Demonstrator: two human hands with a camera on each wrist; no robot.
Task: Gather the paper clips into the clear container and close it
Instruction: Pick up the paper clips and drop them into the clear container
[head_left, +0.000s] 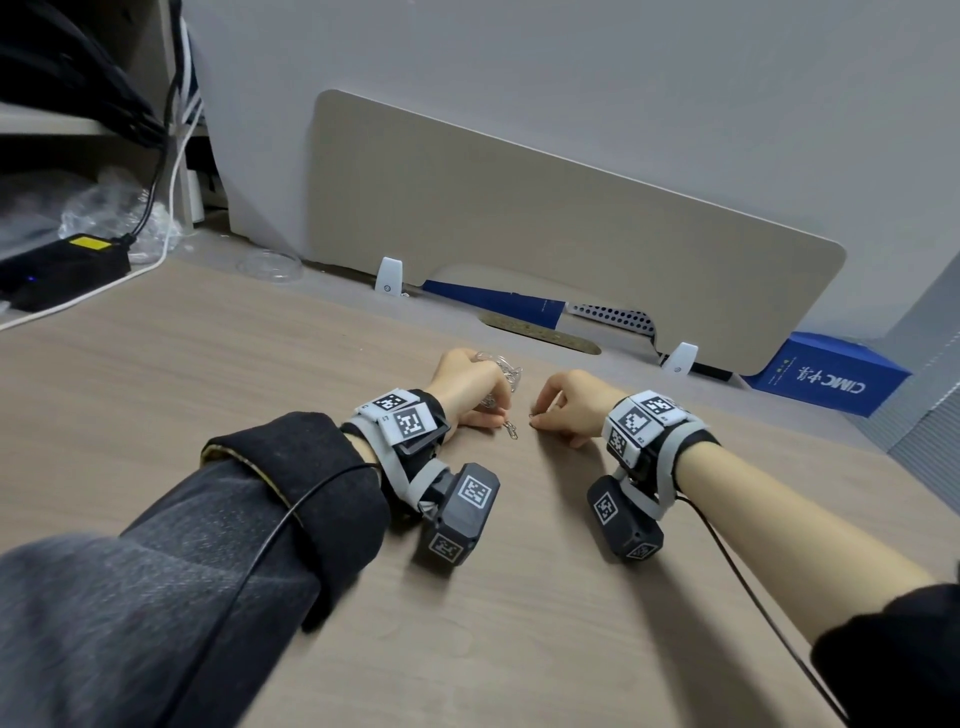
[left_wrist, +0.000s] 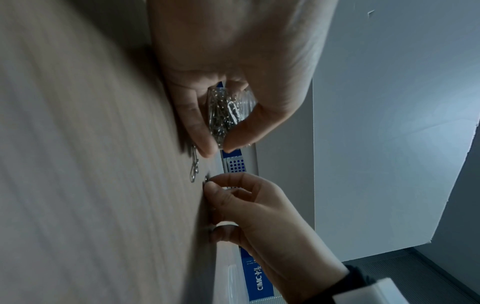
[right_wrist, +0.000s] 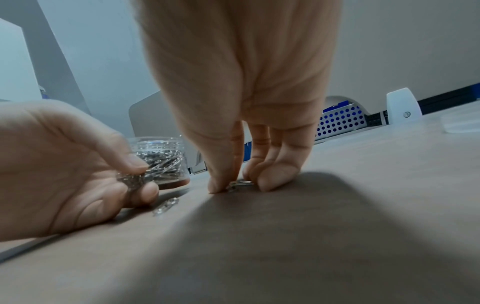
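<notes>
Paper clips (right_wrist: 161, 162) fill much of the clear container (right_wrist: 162, 158), a small round jar that stands upright on the wooden desk (head_left: 519, 597), toward the desk's far edge and roughly midway along it. The jar's mouth is uncovered. Left hand (head_left: 470, 387) lies with its edge on the desk just beside the jar, thumb and curled fingers pinching a small bundle of silver clips (right_wrist: 131, 179) — whether the hand also touches the jar wall I cannot tell. One loose clip (head_left: 510, 430) lies flat on the desk right next to the left fingertips, in the gap between the two hands; the left wrist view shows it as a short linked pair (left_wrist: 194, 166).

Right hand (head_left: 569, 408) is planted fingertips-down just beside that clip, thumb and forefinger pressed together on another clip or two (right_wrist: 240, 185) at the desk surface, the other fingers curled under.

Farther out, a clear round lid (head_left: 270, 266) lies flat near the desk's far left corner, well apart from the jar. A beige divider panel (head_left: 545, 208) runs along the far edge, held by white brackets (head_left: 389, 275). A blue box (head_left: 826, 374) sits at the far right corner — a black power adapter (head_left: 62, 267) with a yellow label rests off the far left corner.
</notes>
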